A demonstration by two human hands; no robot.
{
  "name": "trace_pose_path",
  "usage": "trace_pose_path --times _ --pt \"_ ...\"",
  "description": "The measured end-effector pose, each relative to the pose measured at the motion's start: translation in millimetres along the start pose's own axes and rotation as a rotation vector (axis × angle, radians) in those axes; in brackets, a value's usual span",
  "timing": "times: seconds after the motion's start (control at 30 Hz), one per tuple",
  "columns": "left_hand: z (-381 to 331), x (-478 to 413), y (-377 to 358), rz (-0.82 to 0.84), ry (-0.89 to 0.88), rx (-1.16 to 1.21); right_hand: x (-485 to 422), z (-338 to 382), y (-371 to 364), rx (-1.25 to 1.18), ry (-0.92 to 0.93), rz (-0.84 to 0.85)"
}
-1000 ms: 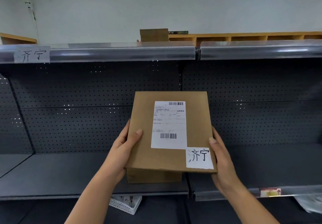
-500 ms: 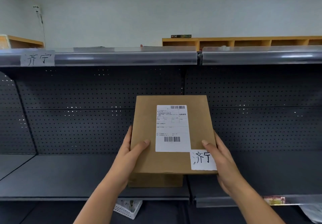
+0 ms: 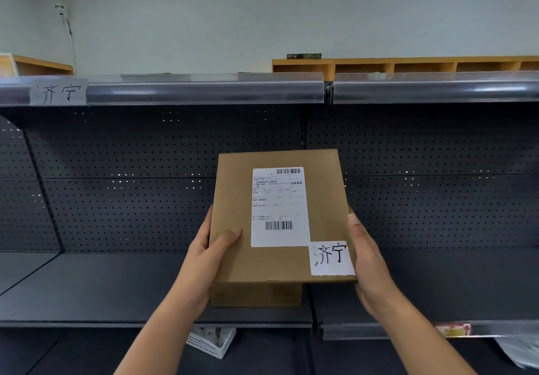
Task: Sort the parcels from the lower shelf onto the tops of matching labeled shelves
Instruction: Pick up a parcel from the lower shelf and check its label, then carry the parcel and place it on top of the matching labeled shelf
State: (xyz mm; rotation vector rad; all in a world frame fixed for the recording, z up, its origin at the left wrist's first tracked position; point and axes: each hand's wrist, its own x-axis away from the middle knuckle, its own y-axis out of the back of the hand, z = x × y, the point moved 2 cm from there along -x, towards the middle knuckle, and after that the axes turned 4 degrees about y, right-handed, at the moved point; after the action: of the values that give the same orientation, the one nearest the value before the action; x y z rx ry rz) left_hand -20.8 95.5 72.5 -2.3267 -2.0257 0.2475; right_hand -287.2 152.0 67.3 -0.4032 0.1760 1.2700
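I hold a flat brown cardboard parcel (image 3: 233,199) in front of me with both hands, its face toward me. It carries a white shipping label with barcodes and a handwritten tag 济宁 (image 3: 331,258) at its lower right corner. My left hand (image 3: 204,261) grips its left edge, thumb on the front. My right hand (image 3: 367,261) clasps the right edge. A second brown box (image 3: 256,294) rests on the lower shelf (image 3: 102,287) just behind and below it. The top shelf rail (image 3: 189,92) bears a matching 济宁 label (image 3: 58,93) at far left.
Dark pegboard backs the shelving. Another top shelf rail (image 3: 437,90) runs to the right, past a post. Wooden cubby shelves (image 3: 408,65) stand behind. A white basket (image 3: 211,342) sits below the lower shelf, and a plastic bag (image 3: 519,351) lies at bottom right.
The view tilted up slightly; a brown box seen on the top shelf one second ago is out of sight. My right hand shifted along the parcel's right edge, thumb moving off the front.
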Motion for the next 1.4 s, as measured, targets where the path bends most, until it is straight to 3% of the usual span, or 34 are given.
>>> trace_pose_path --times 0.2,0.37,0.6,0.93,1.4 --pt "5.9 8.6 5.2 -0.039 -0.006 -0.041 -0.8 -9.2 -0.5 -0.004 0.017 0.007" --pt "3.0 13.7 6.0 -0.126 0.03 -0.033 -1.0 -8.8 -3.1 0.001 0.027 -0.082" --pt "-15.2 38.0 24.5 -0.22 0.014 -0.055 -4.6 -0.4 -25.9 0.046 0.004 0.122" --pt "-52.4 75.9 101.7 -0.32 -0.005 -0.072 -1.4 8.7 -116.4 0.022 0.007 0.305" --pt "-78.6 81.6 163.9 -0.438 -0.055 -0.067 12.2 15.3 -187.7 0.051 0.033 0.344"
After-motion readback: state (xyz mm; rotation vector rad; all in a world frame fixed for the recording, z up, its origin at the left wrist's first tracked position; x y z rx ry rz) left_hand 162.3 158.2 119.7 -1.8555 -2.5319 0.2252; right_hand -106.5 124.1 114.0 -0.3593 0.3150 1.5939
